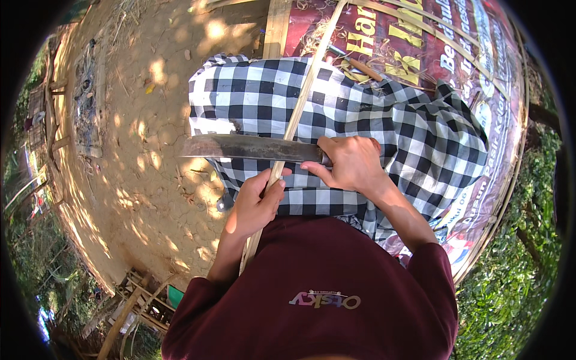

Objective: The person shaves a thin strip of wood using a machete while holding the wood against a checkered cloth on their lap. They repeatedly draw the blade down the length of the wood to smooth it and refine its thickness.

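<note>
A long, pale bamboo strip (pixel 307 90) runs from beside my body up past the far side of my lap. My left hand (pixel 258 203) is closed round it, with thumb and fingers just on the near side of the blade. In my right hand (pixel 354 162) is the handle of a machete (pixel 240 146), fingers wrapped round it. Its dark, slightly curved blade points left and lies across the strip. Beneath both, a black-and-white checked cloth (pixel 258 90) covers my lap and legs.
A printed dark red banner (pixel 441 36) spreads at the far right, with curled shavings (pixel 312 43), more bamboo strips (pixel 444 37) and a wooden-handled tool (pixel 363 69) on it. Bare earth (pixel 150 120) lies to the left. Wooden poles (pixel 126 315) are piled at the lower left.
</note>
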Action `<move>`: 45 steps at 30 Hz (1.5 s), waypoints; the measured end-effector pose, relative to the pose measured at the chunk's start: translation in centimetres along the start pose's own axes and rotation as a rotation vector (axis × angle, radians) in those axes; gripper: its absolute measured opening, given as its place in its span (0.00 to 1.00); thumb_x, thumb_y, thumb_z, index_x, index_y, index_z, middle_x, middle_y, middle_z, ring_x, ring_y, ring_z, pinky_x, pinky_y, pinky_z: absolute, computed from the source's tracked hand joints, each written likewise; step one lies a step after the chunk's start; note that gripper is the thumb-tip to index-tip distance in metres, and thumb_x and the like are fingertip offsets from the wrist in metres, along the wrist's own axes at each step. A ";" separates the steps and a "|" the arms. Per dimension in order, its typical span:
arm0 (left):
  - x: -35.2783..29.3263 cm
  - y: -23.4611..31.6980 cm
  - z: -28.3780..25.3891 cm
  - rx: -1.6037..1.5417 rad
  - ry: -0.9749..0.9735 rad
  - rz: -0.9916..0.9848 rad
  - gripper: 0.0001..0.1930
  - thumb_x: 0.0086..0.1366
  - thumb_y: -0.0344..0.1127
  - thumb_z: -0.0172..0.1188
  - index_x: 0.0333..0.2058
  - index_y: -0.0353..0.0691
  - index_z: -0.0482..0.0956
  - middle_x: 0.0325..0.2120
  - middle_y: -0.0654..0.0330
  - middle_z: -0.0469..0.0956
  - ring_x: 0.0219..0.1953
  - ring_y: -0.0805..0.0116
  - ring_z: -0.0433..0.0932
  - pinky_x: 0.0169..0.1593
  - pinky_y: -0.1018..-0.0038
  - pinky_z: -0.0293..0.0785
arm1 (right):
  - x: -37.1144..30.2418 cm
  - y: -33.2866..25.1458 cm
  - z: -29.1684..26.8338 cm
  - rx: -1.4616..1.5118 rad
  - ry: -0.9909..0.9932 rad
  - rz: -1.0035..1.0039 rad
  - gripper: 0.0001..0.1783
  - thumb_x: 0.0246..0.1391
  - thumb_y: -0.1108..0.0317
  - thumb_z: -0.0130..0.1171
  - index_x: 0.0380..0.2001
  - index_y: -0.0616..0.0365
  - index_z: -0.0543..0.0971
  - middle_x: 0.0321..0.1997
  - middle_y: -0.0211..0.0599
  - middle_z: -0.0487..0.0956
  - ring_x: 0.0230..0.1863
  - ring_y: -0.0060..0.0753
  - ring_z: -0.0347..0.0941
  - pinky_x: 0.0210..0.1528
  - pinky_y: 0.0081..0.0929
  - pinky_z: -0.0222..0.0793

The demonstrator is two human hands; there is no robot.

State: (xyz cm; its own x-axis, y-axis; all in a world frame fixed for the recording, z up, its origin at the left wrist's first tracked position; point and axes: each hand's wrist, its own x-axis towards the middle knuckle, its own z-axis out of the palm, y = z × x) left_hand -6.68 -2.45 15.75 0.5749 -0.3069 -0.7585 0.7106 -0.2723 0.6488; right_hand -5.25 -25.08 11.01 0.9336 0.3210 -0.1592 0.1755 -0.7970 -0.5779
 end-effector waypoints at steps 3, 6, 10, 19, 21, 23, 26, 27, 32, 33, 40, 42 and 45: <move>-0.2 -0.8 -0.1 0.019 0.010 0.016 0.14 0.70 0.32 0.48 0.50 0.33 0.72 0.17 0.73 0.63 0.15 0.87 0.58 0.17 0.84 0.55 | 0.9 2.4 0.8 -0.065 0.216 -0.016 0.32 0.53 0.36 0.54 0.20 0.58 0.76 0.09 0.40 0.74 0.14 0.45 0.76 0.20 0.38 0.73; 0.0 -0.5 -0.1 -0.012 0.008 -0.005 0.14 0.70 0.32 0.49 0.50 0.33 0.73 0.16 0.74 0.61 0.16 0.87 0.58 0.19 0.83 0.54 | 3.0 4.5 0.1 -0.010 0.215 0.270 0.32 0.56 0.38 0.54 0.21 0.60 0.78 0.09 0.43 0.73 0.16 0.48 0.76 0.22 0.39 0.74; -0.1 -1.0 0.1 0.083 0.030 0.058 0.13 0.69 0.32 0.50 0.48 0.32 0.74 0.15 0.72 0.61 0.17 0.85 0.57 0.21 0.81 0.53 | 2.3 2.4 -0.6 0.024 0.080 0.136 0.32 0.55 0.38 0.54 0.23 0.61 0.79 0.09 0.43 0.73 0.16 0.50 0.76 0.23 0.42 0.74; 0.7 -0.7 0.4 0.327 0.114 0.206 0.13 0.69 0.32 0.50 0.49 0.32 0.73 0.15 0.67 0.62 0.17 0.82 0.58 0.21 0.78 0.56 | 1.5 2.2 0.8 -0.058 0.240 -0.098 0.31 0.49 0.37 0.60 0.17 0.57 0.76 0.09 0.35 0.72 0.11 0.38 0.72 0.14 0.32 0.66; 0.7 -0.5 0.3 0.282 0.119 0.191 0.12 0.69 0.31 0.51 0.46 0.31 0.74 0.14 0.64 0.62 0.17 0.79 0.59 0.22 0.75 0.57 | 1.7 1.7 0.7 -0.065 0.252 -0.087 0.31 0.49 0.37 0.59 0.17 0.57 0.76 0.09 0.35 0.72 0.11 0.39 0.72 0.14 0.32 0.66; 0.8 -0.7 -0.1 0.279 0.111 0.198 0.12 0.68 0.31 0.51 0.46 0.31 0.74 0.14 0.64 0.63 0.17 0.79 0.60 0.22 0.74 0.58 | 1.2 0.9 1.0 0.008 0.224 -0.024 0.31 0.50 0.36 0.59 0.17 0.57 0.76 0.09 0.35 0.72 0.10 0.40 0.72 0.14 0.32 0.66; 0.1 -0.3 0.3 0.359 0.123 0.216 0.11 0.68 0.31 0.52 0.44 0.30 0.74 0.14 0.60 0.66 0.16 0.75 0.62 0.22 0.72 0.59 | -0.2 -0.9 1.6 0.031 0.151 -0.042 0.33 0.51 0.35 0.56 0.17 0.58 0.75 0.09 0.37 0.73 0.11 0.41 0.73 0.14 0.33 0.67; 0.3 -0.9 0.2 0.428 0.145 0.263 0.11 0.68 0.31 0.51 0.45 0.31 0.74 0.15 0.62 0.66 0.16 0.78 0.62 0.22 0.74 0.58 | -0.7 -1.4 1.5 0.018 0.113 -0.078 0.33 0.51 0.34 0.56 0.17 0.58 0.75 0.09 0.37 0.73 0.11 0.41 0.73 0.14 0.34 0.68; -0.3 -0.7 0.6 0.476 0.174 0.235 0.12 0.69 0.32 0.51 0.46 0.33 0.74 0.15 0.65 0.65 0.17 0.80 0.60 0.22 0.77 0.57 | 0.3 0.9 1.0 -0.026 0.161 0.015 0.29 0.51 0.39 0.60 0.21 0.58 0.77 0.11 0.35 0.74 0.14 0.42 0.75 0.17 0.36 0.69; -0.2 -0.7 0.6 0.477 0.173 0.239 0.12 0.69 0.32 0.51 0.46 0.33 0.74 0.15 0.65 0.65 0.17 0.80 0.60 0.22 0.77 0.57 | 0.5 1.6 1.0 -0.021 0.186 0.060 0.28 0.51 0.39 0.60 0.21 0.58 0.77 0.10 0.35 0.74 0.13 0.41 0.74 0.17 0.36 0.69; 0.0 -1.6 0.9 0.501 0.188 0.309 0.12 0.68 0.30 0.51 0.47 0.32 0.74 0.15 0.63 0.66 0.17 0.79 0.62 0.22 0.75 0.59 | -1.0 -0.2 0.9 -0.047 0.121 -0.084 0.32 0.51 0.36 0.57 0.17 0.57 0.75 0.10 0.35 0.73 0.12 0.40 0.73 0.16 0.34 0.67; -0.2 -1.6 0.9 0.534 0.194 0.316 0.12 0.68 0.30 0.51 0.48 0.32 0.74 0.14 0.62 0.66 0.16 0.79 0.62 0.22 0.75 0.59 | -0.7 0.6 1.0 -0.088 0.184 -0.168 0.33 0.52 0.34 0.54 0.17 0.56 0.74 0.09 0.35 0.72 0.09 0.40 0.70 0.14 0.33 0.65; -0.9 -1.1 1.0 0.548 0.177 0.249 0.12 0.68 0.29 0.51 0.48 0.33 0.74 0.12 0.62 0.65 0.15 0.79 0.62 0.21 0.75 0.59 | 1.2 3.8 0.9 -0.138 0.233 0.098 0.32 0.53 0.36 0.55 0.18 0.58 0.76 0.10 0.38 0.73 0.11 0.42 0.73 0.16 0.35 0.69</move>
State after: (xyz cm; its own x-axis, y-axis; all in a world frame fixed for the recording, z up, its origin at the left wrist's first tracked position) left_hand -8.40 -2.77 15.77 0.7883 -0.2789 -0.5484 0.2618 -0.6546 0.7092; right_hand -3.71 -27.23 7.94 0.9920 0.1256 -0.0115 0.1069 -0.8855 -0.4522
